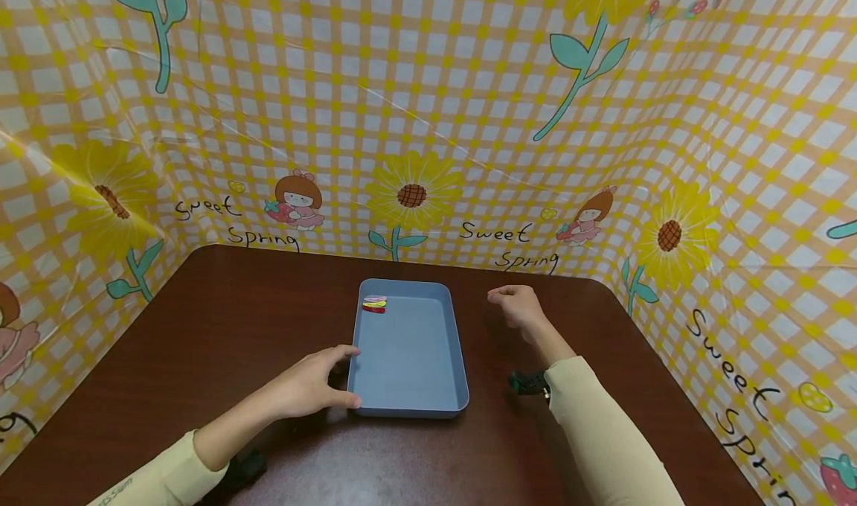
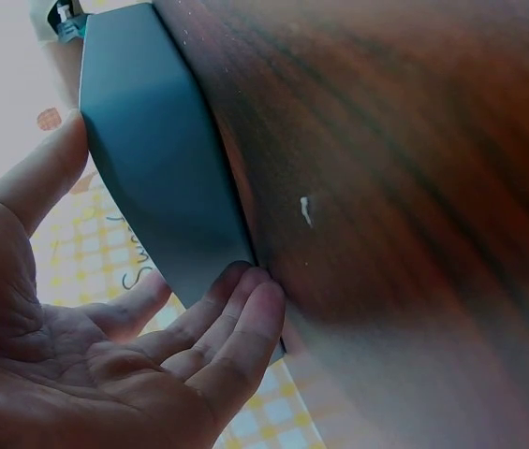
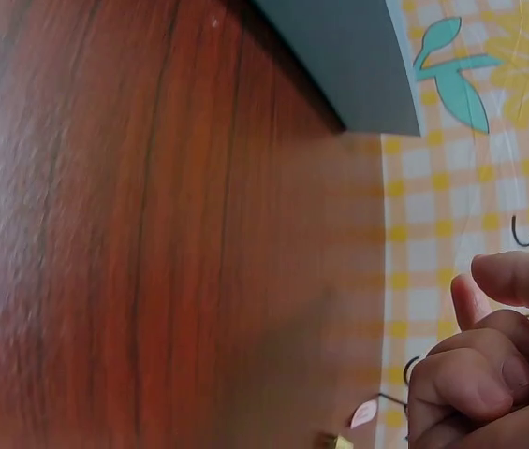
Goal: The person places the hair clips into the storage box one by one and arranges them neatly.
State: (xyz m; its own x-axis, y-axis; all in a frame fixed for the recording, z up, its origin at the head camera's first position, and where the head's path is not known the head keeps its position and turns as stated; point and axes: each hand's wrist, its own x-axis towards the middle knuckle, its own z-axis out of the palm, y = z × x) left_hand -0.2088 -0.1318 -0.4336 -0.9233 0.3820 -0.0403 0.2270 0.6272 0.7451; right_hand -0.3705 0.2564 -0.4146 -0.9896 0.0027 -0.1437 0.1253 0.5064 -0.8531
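Observation:
A shallow blue-grey tray [image 1: 408, 357] lies lengthwise in front of me. Three small hair clips [image 1: 375, 304], pink, yellow and dark red, lie side by side in its far left corner. My left hand [image 1: 311, 383] is at the tray's left side, fingers spread. Its thumb touches the rim, and several fingertips [image 2: 264, 304] rest along the outer wall [image 2: 166, 140]. My right hand [image 1: 518, 306] is above the table to the right of the tray, apart from it. Its fingers [image 3: 470, 379] are curled in; I cannot tell whether anything is inside them.
The dark brown wooden table [image 1: 268, 298] is enclosed by a checked sunflower cloth [image 1: 428, 119] at the back and sides. In the right wrist view, a small pink piece [image 3: 363, 412] and a gold-coloured piece [image 3: 337, 441] show near the bottom edge.

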